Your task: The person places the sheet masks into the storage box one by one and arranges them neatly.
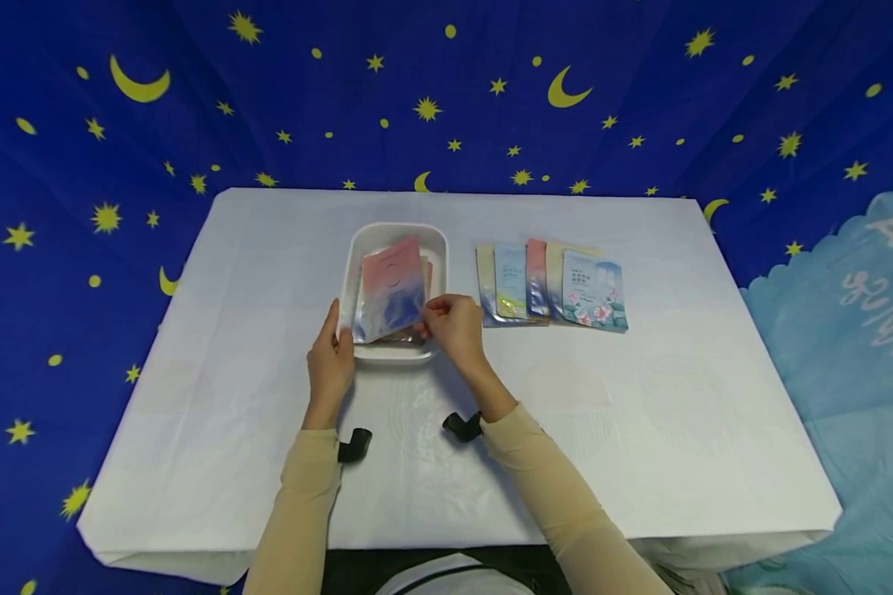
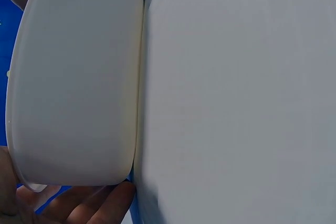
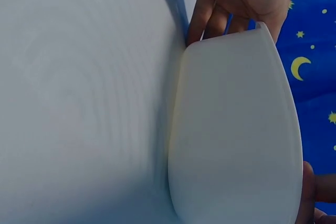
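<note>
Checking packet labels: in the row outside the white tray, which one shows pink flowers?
The rightmost packet, light blue, its whole front uncovered. The others in that row are partly covered and show no pink flowers.

Pink-to-blue packet [image 1: 394,283], white tray [image 1: 398,355]

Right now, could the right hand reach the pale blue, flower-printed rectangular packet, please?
Probably yes: the flower-printed packet lies uncovered to the right, though the right hand may need to release the glossy pink-and-blue packet it pinches at the white plastic tray.
</note>
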{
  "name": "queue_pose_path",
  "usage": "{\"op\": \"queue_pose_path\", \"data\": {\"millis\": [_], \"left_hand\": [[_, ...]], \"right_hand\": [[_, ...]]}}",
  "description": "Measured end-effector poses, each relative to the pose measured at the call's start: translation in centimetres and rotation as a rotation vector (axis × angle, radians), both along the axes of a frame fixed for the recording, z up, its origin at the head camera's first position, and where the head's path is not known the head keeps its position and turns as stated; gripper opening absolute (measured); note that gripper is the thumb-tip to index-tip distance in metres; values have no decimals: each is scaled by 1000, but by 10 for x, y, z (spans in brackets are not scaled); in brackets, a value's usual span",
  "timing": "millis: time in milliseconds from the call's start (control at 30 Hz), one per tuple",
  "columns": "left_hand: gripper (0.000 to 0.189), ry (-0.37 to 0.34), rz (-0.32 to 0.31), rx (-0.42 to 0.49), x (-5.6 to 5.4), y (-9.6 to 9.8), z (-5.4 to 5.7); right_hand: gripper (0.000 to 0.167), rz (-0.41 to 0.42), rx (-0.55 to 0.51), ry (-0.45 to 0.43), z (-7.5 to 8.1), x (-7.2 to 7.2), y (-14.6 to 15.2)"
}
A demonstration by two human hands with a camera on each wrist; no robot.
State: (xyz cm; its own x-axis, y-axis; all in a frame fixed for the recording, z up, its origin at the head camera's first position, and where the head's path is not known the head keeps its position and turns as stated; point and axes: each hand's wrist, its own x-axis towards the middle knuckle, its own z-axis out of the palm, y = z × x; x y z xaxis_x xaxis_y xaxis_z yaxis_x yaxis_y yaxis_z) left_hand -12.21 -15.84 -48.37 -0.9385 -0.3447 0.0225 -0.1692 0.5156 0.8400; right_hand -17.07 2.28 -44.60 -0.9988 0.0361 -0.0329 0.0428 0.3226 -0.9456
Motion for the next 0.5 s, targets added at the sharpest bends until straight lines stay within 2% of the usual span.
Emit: {"op": "queue_pose_path", "data": {"millis": [300, 500], "left_hand": [[54, -26, -2, 13, -1, 1, 0], [54, -30, 0, 15, -1, 1, 0]], "right_hand": [[10, 52, -63, 4, -2, 5, 7], [17, 58, -134, 30, 4, 7, 25]]}}
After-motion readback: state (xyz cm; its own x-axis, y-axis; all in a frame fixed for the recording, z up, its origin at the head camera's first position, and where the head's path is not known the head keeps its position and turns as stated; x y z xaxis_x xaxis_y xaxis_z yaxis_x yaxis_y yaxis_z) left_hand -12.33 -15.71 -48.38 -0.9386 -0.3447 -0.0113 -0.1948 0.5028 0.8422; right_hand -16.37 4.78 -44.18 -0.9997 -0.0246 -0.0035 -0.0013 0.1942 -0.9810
